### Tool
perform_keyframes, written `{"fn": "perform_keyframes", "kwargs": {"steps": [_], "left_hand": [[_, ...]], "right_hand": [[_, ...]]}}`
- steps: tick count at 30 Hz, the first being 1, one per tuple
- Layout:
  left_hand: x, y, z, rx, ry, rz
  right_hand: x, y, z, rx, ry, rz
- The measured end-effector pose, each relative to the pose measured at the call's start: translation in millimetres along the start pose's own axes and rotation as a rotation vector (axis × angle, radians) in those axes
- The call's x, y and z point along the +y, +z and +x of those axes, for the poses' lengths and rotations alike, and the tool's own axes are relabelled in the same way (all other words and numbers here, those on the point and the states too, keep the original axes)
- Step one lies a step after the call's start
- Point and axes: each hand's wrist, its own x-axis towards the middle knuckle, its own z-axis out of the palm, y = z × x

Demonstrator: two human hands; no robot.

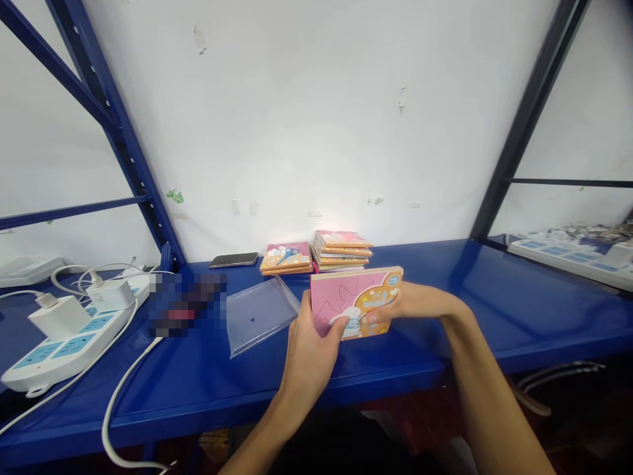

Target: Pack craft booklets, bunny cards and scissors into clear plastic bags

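A pink booklet (357, 298) with a cartoon cover is held upright above the blue shelf (494, 297). My left hand (309, 353) grips its left edge, thumb across the lower cover. My right hand (413, 302) grips its right edge, fingers wrapped round the side. Behind it, by the wall, lie two stacks of similar booklets: a low one (286, 258) and a taller one (342, 249). A clear plastic case (260, 315) lies open just left of my left hand.
A dark phone (233, 260) lies by the wall. A white power strip (69, 336) with chargers and white cables sits at the left. A blurred patch (186, 305) hides something. Another power strip (568, 257) rests on the right shelf. Blue uprights (123, 138) frame the bay.
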Motion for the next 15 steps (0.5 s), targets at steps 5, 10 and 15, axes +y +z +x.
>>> {"fn": "perform_keyframes", "kwargs": {"steps": [5,10,15], "left_hand": [[-2.5,0.4,3.8,-0.019,0.038,-0.04],[-4.5,1.0,3.9,-0.054,0.036,-0.101],[-2.1,1.1,4.0,-0.025,0.054,-0.108]], "right_hand": [[-2.3,1.6,1.1,0.005,-0.007,0.015],[1.5,-0.1,1.7,0.028,-0.001,0.005],[2.2,-0.7,-1.0,-0.003,0.015,-0.033]]}}
